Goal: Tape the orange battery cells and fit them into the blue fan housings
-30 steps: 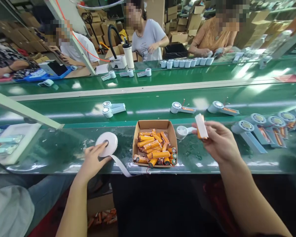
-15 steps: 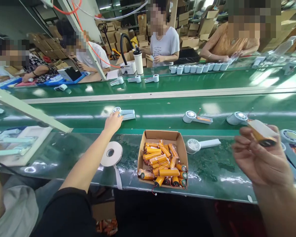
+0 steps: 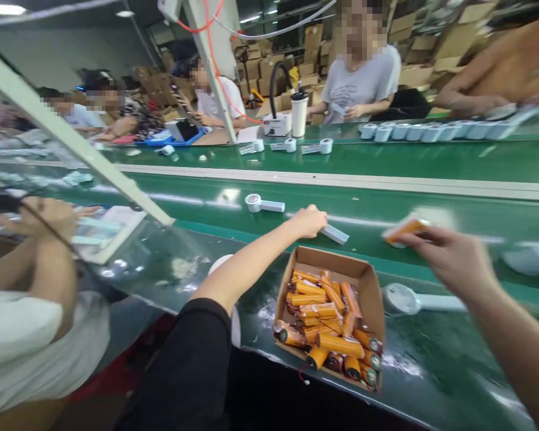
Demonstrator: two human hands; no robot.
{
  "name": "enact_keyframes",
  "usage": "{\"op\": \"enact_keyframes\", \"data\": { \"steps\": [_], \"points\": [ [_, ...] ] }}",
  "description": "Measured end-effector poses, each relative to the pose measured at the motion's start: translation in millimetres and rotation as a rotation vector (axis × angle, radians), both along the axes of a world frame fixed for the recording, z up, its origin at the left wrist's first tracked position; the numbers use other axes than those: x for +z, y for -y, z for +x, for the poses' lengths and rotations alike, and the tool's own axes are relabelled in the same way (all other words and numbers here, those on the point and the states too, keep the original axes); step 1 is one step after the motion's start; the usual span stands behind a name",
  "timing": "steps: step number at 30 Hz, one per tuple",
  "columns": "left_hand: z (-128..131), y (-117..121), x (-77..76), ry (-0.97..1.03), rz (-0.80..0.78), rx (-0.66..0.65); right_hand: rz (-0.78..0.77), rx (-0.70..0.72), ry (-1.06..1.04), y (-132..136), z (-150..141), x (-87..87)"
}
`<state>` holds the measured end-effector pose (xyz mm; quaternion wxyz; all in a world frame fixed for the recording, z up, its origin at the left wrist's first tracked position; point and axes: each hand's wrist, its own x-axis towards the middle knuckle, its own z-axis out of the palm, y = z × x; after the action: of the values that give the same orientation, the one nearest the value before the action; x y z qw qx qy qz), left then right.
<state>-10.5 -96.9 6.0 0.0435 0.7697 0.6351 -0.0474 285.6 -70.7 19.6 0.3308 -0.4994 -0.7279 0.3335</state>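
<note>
Basically green belt (image 3: 363,206) w/ cartons (image 3: 311,66) piled behind; L hand (image 3: 309,221) gripping pale-blue fan (image 3: 336,233), R hand (image 3: 456,257) pinching orange batt. (image 3: 409,229)

Green belt (image 3: 363,206) lies open between left hand (image 3: 309,222) and right hand (image 3: 453,254); cardboard box (image 3: 372,290) blocks low passage nearer

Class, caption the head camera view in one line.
Left hand gripping a pale blue part, right hand holding an orange battery.
</note>
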Motion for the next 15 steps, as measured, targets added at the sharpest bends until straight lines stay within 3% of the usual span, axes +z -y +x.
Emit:
{"op": "enact_keyframes", "data": {
  "steps": [3,7,12,15],
  "points": [
    [-4,-25,6.1,0.066,-0.12,-0.043,-0.048,0.157,-0.082,-8,-40,1.9],
    [-18,-40,8.0,0.148,-0.124,-0.029,0.042,0.243,0.035,-23,-74,-14.1],
    [-1,-30,9.3,0.191,-0.041,0.053,0.125,0.401,0.366,-34,-96,-17.9],
    [19,-13,21.5,0.201,0.037,0.128,0.182,0.486,0.578,-35,-97,-15.7]
  ]
}}
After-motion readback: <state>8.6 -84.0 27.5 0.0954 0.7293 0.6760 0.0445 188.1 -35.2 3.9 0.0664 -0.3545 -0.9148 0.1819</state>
